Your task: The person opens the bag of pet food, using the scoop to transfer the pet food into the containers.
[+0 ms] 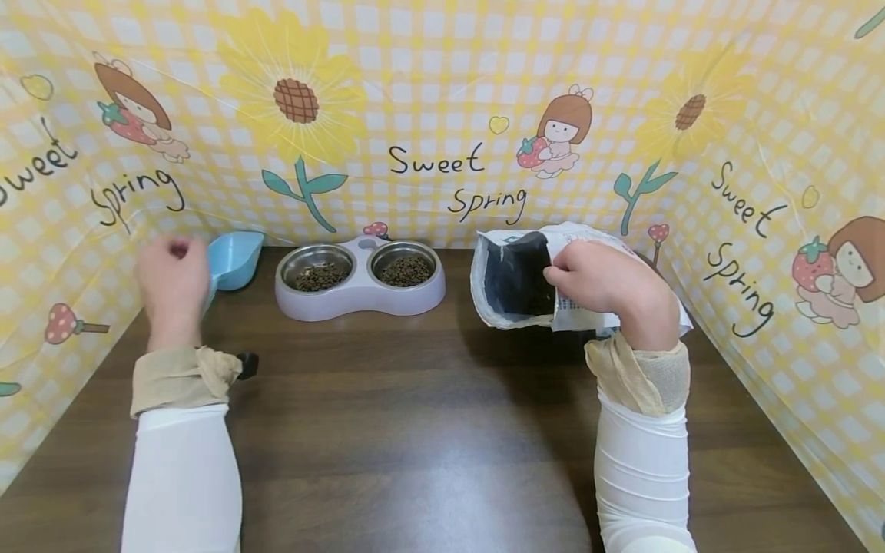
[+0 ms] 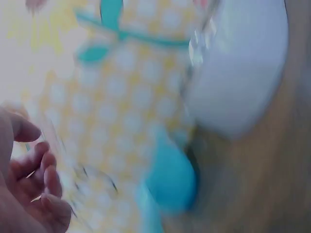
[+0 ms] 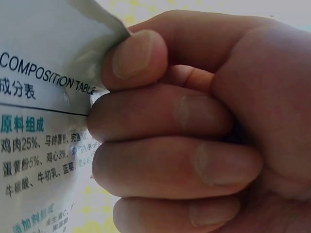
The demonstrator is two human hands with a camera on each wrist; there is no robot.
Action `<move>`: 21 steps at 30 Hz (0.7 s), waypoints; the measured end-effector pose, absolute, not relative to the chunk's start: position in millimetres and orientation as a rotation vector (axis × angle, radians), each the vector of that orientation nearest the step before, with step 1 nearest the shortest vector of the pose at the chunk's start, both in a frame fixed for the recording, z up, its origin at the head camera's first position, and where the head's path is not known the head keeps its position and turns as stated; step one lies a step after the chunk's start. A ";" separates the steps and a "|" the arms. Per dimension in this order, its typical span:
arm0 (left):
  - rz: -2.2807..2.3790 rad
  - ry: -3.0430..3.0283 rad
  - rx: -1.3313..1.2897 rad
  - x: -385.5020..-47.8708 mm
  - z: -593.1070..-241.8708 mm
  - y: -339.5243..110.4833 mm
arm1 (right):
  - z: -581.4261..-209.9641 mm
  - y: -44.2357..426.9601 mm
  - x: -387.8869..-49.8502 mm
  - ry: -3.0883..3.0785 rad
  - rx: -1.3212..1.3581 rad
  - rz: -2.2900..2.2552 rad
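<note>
On the right, my right hand (image 1: 604,284) pinches the rim of a white pet food bag (image 3: 43,97), thumb against curled fingers. The bag lies on its side, its mouth gaping toward the left over a dark inside. My left hand (image 1: 173,280) is raised at the back left beside a light blue scoop (image 1: 237,261). The left wrist view has the fingers (image 2: 51,182) loosely bent, holding nothing, apart from the scoop (image 2: 170,179). Between the hands stands a pale lilac double bowl (image 1: 362,296); brown kibble (image 1: 404,272) lies in both steel bowls.
A dark wood table (image 1: 415,430) carries everything. Yellow checked cloth (image 1: 429,92) with printed flowers and figures walls off the back and both sides. The scoop and double bowl stand close to the back cloth. The left wrist view is blurred.
</note>
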State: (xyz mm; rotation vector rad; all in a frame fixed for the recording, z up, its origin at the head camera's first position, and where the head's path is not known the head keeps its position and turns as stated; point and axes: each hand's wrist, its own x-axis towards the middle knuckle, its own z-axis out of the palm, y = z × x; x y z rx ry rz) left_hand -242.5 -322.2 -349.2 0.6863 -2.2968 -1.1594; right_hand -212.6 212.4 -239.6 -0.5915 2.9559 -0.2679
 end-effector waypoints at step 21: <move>-1.383 -2.787 -0.403 -260.8 -369.5 -60.5 | -238.5 212.2 -212.4 2.968 -0.598 -0.256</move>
